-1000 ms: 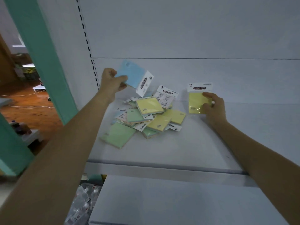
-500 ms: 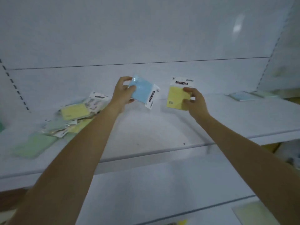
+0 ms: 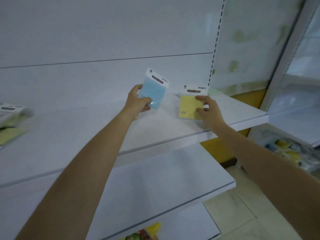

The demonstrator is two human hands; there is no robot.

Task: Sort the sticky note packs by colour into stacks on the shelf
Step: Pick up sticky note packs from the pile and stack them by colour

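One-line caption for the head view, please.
Left hand holds a blue sticky note pack, right hand a yellow sticky note pack, over the white shelf.

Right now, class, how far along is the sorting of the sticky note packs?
Early. Done: a pale green pack lies at the right end of the shelf. In hand: the left hand holds a blue pack, the right hand a yellow pack. Left: a blurred pile of mixed packs at the far left awaits sorting.
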